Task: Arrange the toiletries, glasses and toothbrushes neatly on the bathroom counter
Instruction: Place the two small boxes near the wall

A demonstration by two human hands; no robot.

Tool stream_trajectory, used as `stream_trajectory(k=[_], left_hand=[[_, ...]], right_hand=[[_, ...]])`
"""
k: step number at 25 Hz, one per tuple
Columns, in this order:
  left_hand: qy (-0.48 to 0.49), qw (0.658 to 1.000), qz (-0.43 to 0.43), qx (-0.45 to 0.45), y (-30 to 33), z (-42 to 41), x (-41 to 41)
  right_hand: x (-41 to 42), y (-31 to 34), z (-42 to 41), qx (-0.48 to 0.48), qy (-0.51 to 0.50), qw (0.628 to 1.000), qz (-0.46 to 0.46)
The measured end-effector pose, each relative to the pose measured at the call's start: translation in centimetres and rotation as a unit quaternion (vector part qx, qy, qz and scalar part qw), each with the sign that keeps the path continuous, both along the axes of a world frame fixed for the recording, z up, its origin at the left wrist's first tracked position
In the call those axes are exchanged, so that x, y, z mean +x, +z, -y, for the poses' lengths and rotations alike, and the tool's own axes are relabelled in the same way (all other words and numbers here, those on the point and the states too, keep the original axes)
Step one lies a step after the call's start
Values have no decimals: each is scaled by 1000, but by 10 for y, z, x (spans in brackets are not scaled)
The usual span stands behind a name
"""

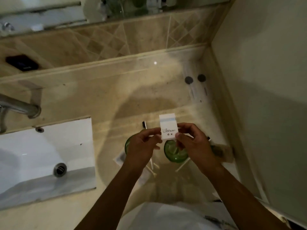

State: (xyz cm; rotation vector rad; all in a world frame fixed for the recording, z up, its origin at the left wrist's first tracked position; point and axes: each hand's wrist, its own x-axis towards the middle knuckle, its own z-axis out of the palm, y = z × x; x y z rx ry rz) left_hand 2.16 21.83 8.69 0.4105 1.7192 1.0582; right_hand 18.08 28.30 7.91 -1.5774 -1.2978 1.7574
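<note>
I am holding a small white box [167,127] up at the centre of the frame, above the beige counter [99,90]. My left hand [142,145] is pinching its left edge and my right hand [194,143] is pinching its lower right corner, fingers curled on it. Below my hands two green glasses [174,152] are standing on the counter, partly hidden. Two clear bottles with dark caps [195,87] are lying at the right, near the wall. The white sink [44,156] is showing at lower left.
</note>
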Motion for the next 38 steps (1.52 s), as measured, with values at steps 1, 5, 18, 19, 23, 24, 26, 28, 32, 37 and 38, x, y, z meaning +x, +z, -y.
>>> stream_trajectory(k=[1,5,18,19,23,24,26,28,32,37,38], left_hand=[[-1,1000,2,-14,-4,-16,-1],[1,999,2,-45,-27,-83,-13],[38,996,-59,-46,-85,-246,-29],[40,996,-64,-47,-86,-249,-30],[19,996,-63,-52,-85,-258,-33],[16,997,-59,-56,-86,-259,-34],[18,997,-47,-60,-87,-261,-34],[18,997,-40,-58,-89,-263,-35],[20,997,-44,-60,-90,-262,-35],[24,990,-118,-72,-81,-236,-29],[10,989,-132,-69,-76,-227,-28]], right_hand=[[-2,-5,-15,0,6,1000,8],[-21,-33,-73,30,25,997,70],[-80,-92,-221,80,11,990,119],[-83,-95,-223,89,20,987,135],[-91,-97,-228,99,43,979,171],[-92,-98,-227,101,42,979,175],[-95,-101,-228,94,31,978,181],[-97,-101,-231,76,18,980,181],[-96,-102,-228,89,18,982,165],[-64,-74,-202,90,19,980,174],[-51,-67,-192,73,18,981,181]])
